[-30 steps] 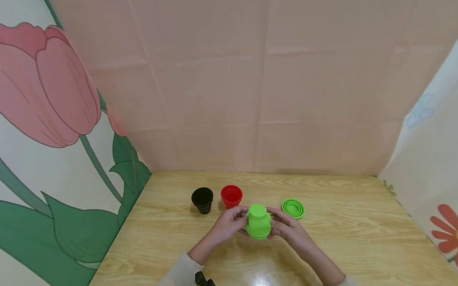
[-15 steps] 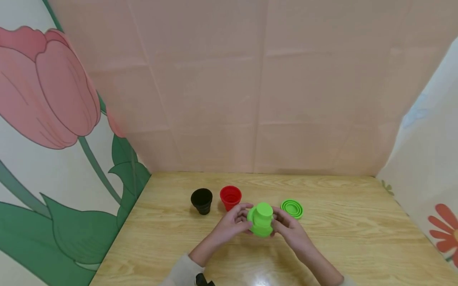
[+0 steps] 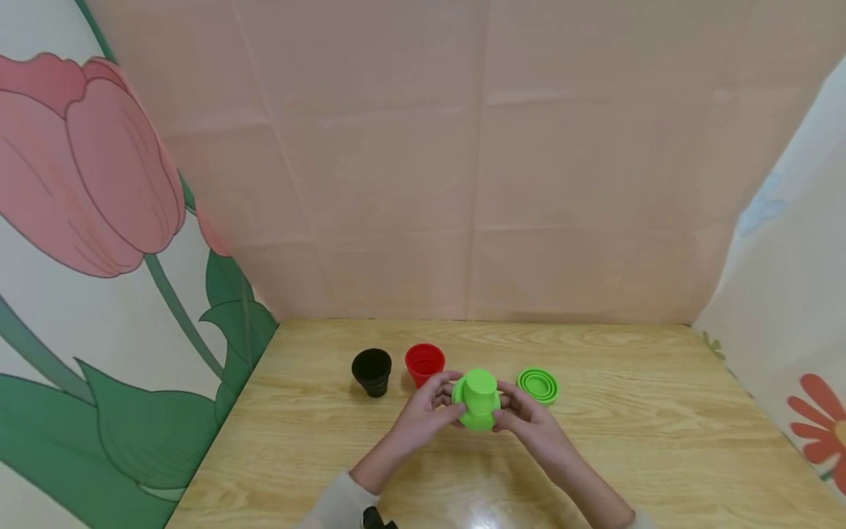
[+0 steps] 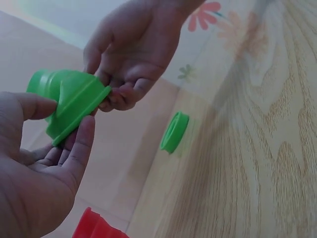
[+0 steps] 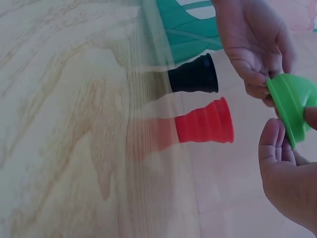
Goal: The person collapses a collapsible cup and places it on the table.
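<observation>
While pinching one side of the green collapsible cup [image 3: 480, 400] with the left hand [image 3: 413, 422], pinched the opposite side with the right hand [image 3: 538, 433], well above the bench [image 3: 297, 455]. Clamped the fingers of both hands on the cup, thumbs against the wall and other fingertips around the rim, probably to steady the stepped sides evenly. Held it base uppermost, rim turned down toward the bench, perhaps to bring the folds within easy reach of both thumbs. Judged it only partly extended, from the narrow base above a broad brim. Could not tell the exact lie of the fingers behind it.

Beyond the left hand, saw the red collapsible cup [image 3: 424, 360] and, just beside it, the black collapsible cup [image 3: 371, 371], both upright, likely set back to leave working room. Beyond the right hand, saw the folded green cup [image 3: 537, 386] lying flat, apart from that pair.
</observation>
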`<act>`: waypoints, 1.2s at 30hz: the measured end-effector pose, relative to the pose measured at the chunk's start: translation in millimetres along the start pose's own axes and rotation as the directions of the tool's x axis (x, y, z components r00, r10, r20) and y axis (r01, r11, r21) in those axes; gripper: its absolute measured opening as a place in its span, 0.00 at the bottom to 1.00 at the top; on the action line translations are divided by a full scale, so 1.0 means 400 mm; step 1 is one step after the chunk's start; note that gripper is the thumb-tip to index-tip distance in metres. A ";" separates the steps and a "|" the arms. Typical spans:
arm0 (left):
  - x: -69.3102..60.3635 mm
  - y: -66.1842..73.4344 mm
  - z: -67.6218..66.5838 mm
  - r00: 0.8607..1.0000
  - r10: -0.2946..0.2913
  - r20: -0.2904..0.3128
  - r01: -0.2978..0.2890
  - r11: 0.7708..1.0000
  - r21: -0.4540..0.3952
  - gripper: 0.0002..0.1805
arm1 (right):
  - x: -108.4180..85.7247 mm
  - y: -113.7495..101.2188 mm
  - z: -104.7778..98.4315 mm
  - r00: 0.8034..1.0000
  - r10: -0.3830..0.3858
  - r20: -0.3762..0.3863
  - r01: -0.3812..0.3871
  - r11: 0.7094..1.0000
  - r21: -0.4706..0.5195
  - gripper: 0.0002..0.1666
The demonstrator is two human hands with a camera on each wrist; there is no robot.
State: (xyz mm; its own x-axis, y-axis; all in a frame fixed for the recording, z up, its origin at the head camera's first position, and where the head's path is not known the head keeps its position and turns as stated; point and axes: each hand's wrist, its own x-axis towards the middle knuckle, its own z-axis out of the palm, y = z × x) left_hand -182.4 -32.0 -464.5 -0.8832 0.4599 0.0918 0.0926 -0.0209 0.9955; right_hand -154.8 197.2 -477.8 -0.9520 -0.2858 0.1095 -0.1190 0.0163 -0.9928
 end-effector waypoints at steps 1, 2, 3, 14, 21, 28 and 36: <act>0.000 0.000 0.001 1.000 0.001 0.002 -0.001 1.000 0.006 0.31 | 0.000 0.001 0.002 1.000 0.002 -0.012 -0.003 1.000 -0.003 0.34; 0.000 -0.001 0.002 1.000 0.002 0.004 -0.002 1.000 0.007 0.31 | 0.001 0.001 0.005 1.000 0.008 -0.024 -0.008 1.000 -0.009 0.35; 0.000 -0.001 0.003 1.000 0.002 0.005 -0.002 1.000 0.008 0.32 | 0.001 0.001 0.008 0.999 0.014 -0.037 -0.014 1.000 -0.015 0.35; 0.000 -0.004 0.008 0.999 -0.030 -0.044 0.032 0.999 0.029 0.33 | -0.001 0.010 0.017 1.000 0.022 -0.007 -0.022 1.000 -0.019 0.39; -0.004 -0.001 0.006 0.999 -0.033 0.038 0.034 0.999 -0.024 0.35 | -0.007 0.024 0.017 0.995 0.001 0.095 -0.007 0.998 0.066 0.38; -0.007 -0.012 0.005 0.997 -0.074 0.031 0.075 0.996 -0.044 0.38 | -0.007 0.020 0.016 0.994 0.080 0.070 -0.085 0.993 0.078 0.41; -0.002 -0.024 0.017 0.994 -0.090 -0.064 0.088 0.995 -0.035 0.34 | 0.001 0.012 0.018 0.992 0.123 0.035 -0.127 0.982 0.142 0.44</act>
State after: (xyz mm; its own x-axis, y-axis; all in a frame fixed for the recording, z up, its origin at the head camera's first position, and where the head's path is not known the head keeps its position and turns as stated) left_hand -179.4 -26.2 -474.1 -0.9154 0.4026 0.0028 -0.0017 -0.0109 0.9999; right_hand -153.7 190.4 -483.0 -0.9490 -0.3148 -0.0155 0.0439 -0.0835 -0.9955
